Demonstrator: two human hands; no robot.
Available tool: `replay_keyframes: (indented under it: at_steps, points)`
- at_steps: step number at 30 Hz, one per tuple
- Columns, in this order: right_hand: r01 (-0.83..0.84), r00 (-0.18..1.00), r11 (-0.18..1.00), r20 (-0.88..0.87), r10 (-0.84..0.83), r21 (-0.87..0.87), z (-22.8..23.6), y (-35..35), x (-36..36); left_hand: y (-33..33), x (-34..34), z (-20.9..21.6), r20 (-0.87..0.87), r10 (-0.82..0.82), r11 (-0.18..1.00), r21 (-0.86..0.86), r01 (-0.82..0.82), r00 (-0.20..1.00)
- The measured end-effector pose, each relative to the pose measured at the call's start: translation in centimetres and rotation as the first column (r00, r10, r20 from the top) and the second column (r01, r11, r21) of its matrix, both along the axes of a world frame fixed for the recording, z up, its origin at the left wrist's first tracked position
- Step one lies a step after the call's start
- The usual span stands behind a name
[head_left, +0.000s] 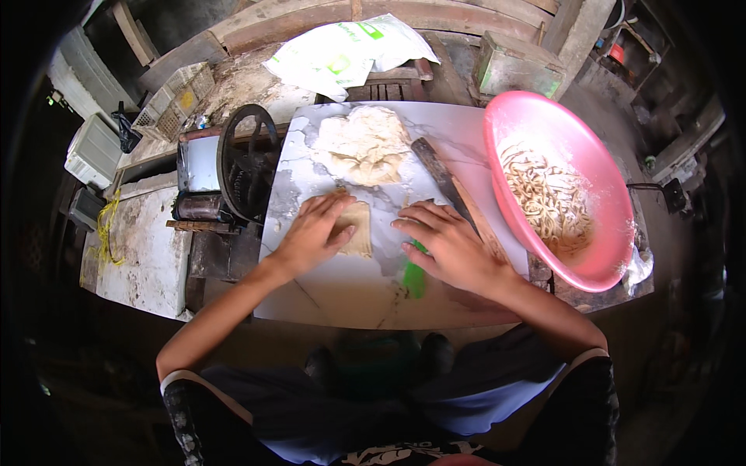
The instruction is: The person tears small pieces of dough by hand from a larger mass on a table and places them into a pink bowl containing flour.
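Note:
On the marbled tabletop (pixel 311 272), my left hand (pixel 315 233) lies over the left side of a small flat rectangle of dough (pixel 357 233), its fingers and thumb apart. Over a green handle (pixel 415 281) hovers or rests my right hand (pixel 447 245); its thumb crosses the handle, and index finger and thumb are spread. What the handle belongs to is hidden under that hand. Beyond both hands sits a large floury mass of dough (pixel 361 144). Right of it a long dark wooden stick (pixel 439 171) lies slantwise, partly behind my right hand.
A pink basin (pixel 513 210) with floured noodle strands (pixel 548 202) stands at the right. To the left is a hand-wheel machine (pixel 249 163) with rollers. Farther back are a white sack (pixel 350 54), a plastic crate (pixel 175 101) and a box (pixel 517 70).

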State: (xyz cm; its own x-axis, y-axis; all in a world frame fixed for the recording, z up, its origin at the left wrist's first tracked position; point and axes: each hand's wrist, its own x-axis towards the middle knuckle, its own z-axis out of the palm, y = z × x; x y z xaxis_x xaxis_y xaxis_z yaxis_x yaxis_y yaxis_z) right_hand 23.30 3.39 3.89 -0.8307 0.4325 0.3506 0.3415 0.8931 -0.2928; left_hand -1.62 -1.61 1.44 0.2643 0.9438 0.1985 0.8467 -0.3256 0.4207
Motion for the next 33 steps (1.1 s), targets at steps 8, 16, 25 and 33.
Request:
replay_keyframes:
  at_steps: [8,16,25,33]
  points:
    - [0.069,0.997,0.997,0.044,-0.067,-0.045,-2.7,2.7,-1.5,0.6,2.3,-2.0,0.143,-0.053,0.994,0.098,0.039,0.988]
    - [0.165,0.986,0.982,0.045,-0.161,-0.087,-3.0,2.8,-2.9,0.5,3.9,-2.0,0.129,-0.093,0.989,0.130,0.076,0.987]
    - [0.098,0.995,0.966,0.015,-0.098,-0.240,-1.6,3.1,-3.2,0.2,3.7,-1.8,0.119,-0.085,0.989,0.132,0.069,0.989]
    - [0.115,0.993,0.954,-0.007,-0.122,-0.276,-1.4,3.0,-3.5,-0.1,3.2,-1.4,0.058,-0.032,0.986,0.166,0.022,0.998]
